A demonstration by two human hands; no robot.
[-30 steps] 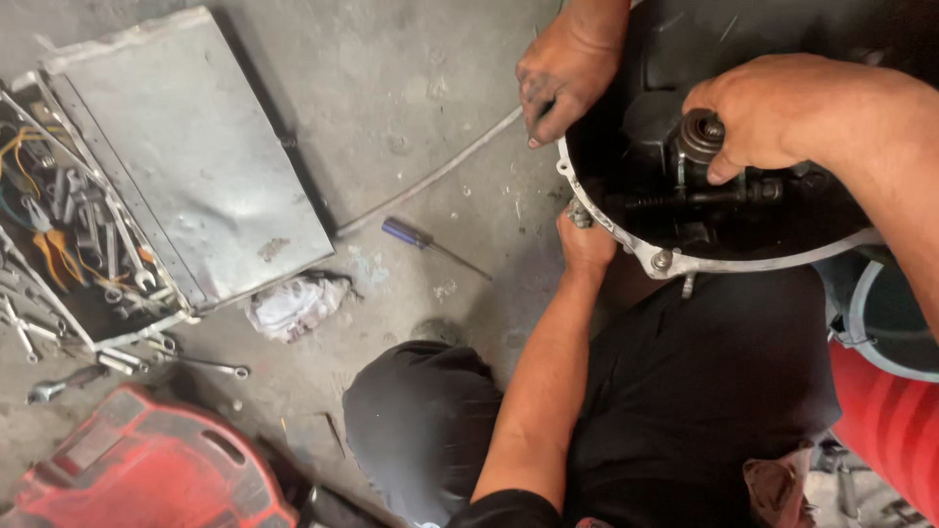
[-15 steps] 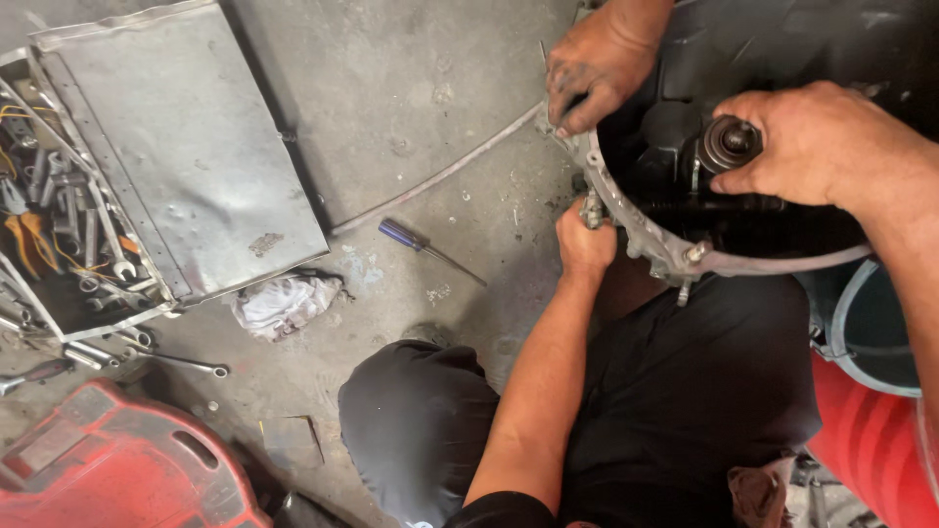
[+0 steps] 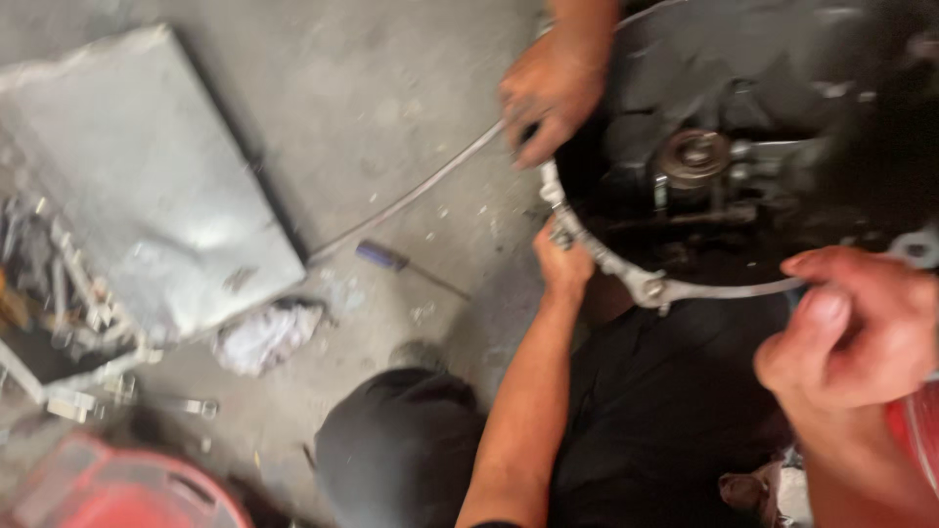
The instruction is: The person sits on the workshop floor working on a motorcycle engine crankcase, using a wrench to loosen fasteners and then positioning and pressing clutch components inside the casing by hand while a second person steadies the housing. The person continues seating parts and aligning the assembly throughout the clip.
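Observation:
A dark metal bell housing (image 3: 646,286) with a light rim fills the upper right, and a round shaft end (image 3: 693,156) sits in its middle. My left hand (image 3: 548,90) reaches in from the top, its fingers curled over the rim's left side. Low on the right, off the housing, my right hand (image 3: 853,328) has its fingers curled and nothing visible in it. A co-worker in black crouches below, one hand (image 3: 562,262) gripping the lower left of the rim. The picture is blurred.
On the concrete floor lie a thin metal rod (image 3: 411,196), a blue-handled screwdriver (image 3: 383,256) and a crumpled white rag (image 3: 262,334). A grey metal lid (image 3: 156,196) and a tray of tools (image 3: 49,303) are at the left. A red case (image 3: 117,489) is at the bottom left.
My right hand has come off the shaft in the housing and drawn back to the lower right. My left hand and the co-worker's hand stay on the rim.

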